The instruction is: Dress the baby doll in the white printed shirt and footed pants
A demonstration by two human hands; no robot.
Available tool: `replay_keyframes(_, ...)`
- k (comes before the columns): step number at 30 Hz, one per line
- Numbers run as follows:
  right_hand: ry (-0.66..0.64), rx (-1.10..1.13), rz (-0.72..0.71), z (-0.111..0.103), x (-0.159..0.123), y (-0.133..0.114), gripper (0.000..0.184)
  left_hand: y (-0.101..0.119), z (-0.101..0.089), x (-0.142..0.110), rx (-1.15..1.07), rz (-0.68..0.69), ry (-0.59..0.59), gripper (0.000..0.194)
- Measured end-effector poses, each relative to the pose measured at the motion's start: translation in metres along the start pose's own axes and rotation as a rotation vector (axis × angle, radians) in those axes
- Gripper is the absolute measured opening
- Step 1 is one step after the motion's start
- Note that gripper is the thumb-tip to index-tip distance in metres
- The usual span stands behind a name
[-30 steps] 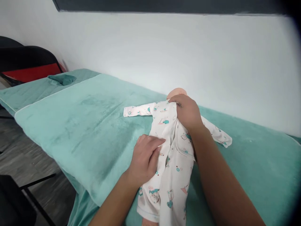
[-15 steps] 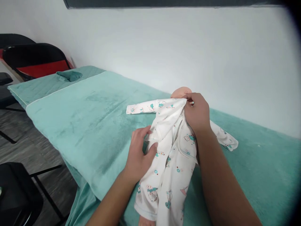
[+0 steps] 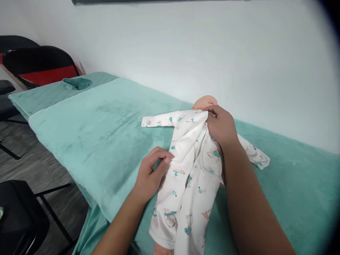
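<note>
A baby doll [image 3: 204, 102] lies on its back, its head toward the wall, dressed in a white printed shirt [image 3: 186, 124] and matching trousers [image 3: 170, 198]. My right hand [image 3: 221, 125] is closed at the neck of the shirt, fingers pinching the front edge just below the doll's head. At the side of the waist, my left hand [image 3: 152, 173] has thumb and fingers closed on the shirt's lower edge. One sleeve stretches out to the left, the other to the right beyond my right forearm. A bare foot [image 3: 162, 249] shows below one trouser leg.
The doll rests on a bed with a green plush cover [image 3: 106, 131], set against a white wall [image 3: 170, 46]. A face hole [image 3: 77, 84] is at its far left end. Black chairs [image 3: 39, 65] stand at the left, another black seat [image 3: 21, 216] nearer me.
My left hand has gone from spread fingers to a pinch on the shirt's lower edge, which now lies flatter. My right hand stays at the neck, shifted slightly left with the cloth.
</note>
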State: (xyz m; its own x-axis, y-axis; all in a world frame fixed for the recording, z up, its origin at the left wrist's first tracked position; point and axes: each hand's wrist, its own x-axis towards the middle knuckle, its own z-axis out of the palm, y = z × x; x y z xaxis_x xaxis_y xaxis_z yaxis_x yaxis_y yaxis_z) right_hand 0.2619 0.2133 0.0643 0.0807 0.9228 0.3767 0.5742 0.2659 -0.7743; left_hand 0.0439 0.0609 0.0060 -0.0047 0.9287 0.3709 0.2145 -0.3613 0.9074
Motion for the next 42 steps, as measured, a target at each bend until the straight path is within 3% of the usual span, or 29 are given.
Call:
replay_keyframes(5,0.046,-0.022,-0.072,0.003,0.001,0.000,0.022,0.008,0.004,0.014,0.066,0.010,-0.013,0.020)
replay_keyframes(10,0.047,-0.092,-0.065,0.003,0.004,0.001,0.020,0.025,0.020,0.037,0.379,0.130,-0.071,0.028)
replay_keyframes(13,0.057,-0.176,-0.068,0.002,0.004,0.001,0.021,0.033,0.026,0.039,0.423,0.289,-0.064,0.029)
replay_keyframes(16,0.068,-0.200,-0.070,0.002,0.003,0.000,0.024,0.038,0.028,0.039,0.352,0.410,-0.233,0.025)
replay_keyframes(19,0.102,-0.269,0.007,0.002,0.000,-0.005,0.036,0.042,0.030,0.053,0.241,0.320,-0.309,0.038)
replay_keyframes(21,0.109,-0.336,0.078,0.000,-0.001,-0.009,0.033,0.044,0.034,0.077,0.183,0.201,-0.195,0.040)
replay_keyframes(24,0.065,-0.372,0.157,-0.004,0.000,-0.015,0.020,0.042,0.046,0.126,0.188,0.095,-0.025,0.025)
replay_keyframes(26,0.036,-0.349,0.186,-0.008,0.001,-0.016,0.011,0.039,0.057,0.158,0.211,0.048,-0.069,0.018)
replay_keyframes(29,0.056,-0.231,0.215,-0.015,0.003,-0.012,0.006,0.035,0.075,0.190,0.312,-0.067,-0.222,0.027)
replay_keyframes(33,0.174,0.097,0.248,-0.013,0.005,-0.006,0.007,0.029,0.090,0.201,0.421,-0.107,-0.229,0.029)
replay_keyframes(39,0.197,0.393,0.277,-0.001,0.004,-0.002,0.004,0.012,0.089,0.195,0.073,-0.080,-0.053,0.016)
replay_keyframes(42,0.203,0.507,0.296,0.001,0.005,0.002,0.005,0.011,0.088,0.194,-0.064,-0.101,-0.083,0.016)
